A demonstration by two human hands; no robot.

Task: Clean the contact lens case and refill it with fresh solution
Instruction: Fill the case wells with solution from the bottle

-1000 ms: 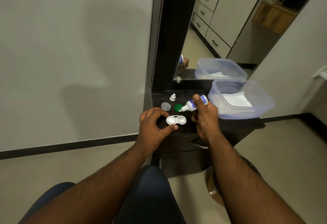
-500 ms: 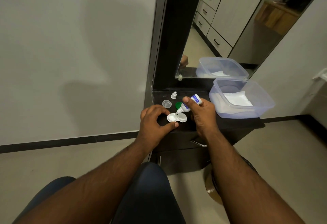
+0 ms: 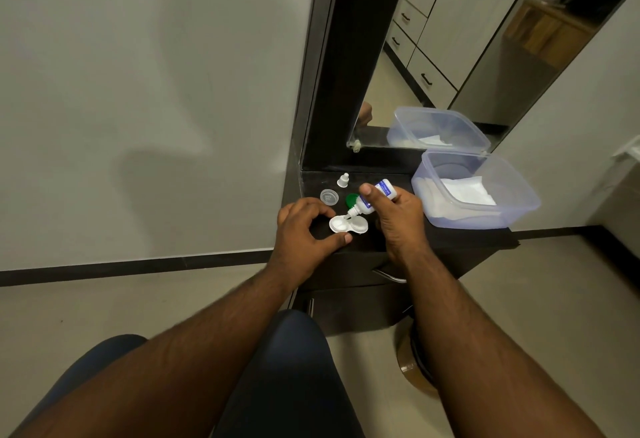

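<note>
A white two-well contact lens case lies open on the dark dresser top. My right hand grips a small white solution bottle with a blue label, tilted nozzle-down over the case's left well. My left hand curls around the case's left side, thumb and fingers touching or nearly touching its rim. Behind the case lie a green cap, a clear round cap and the bottle's small white cap.
A translucent plastic tub with white tissue inside stands at the right of the dresser top. A mirror in a dark frame rises behind. A drawer handle sticks out below the top. My knees are under the arms.
My right hand has tipped the bottle further down and brought its nozzle from above the green cap to the case's left well. The left hand has stayed at the case.
</note>
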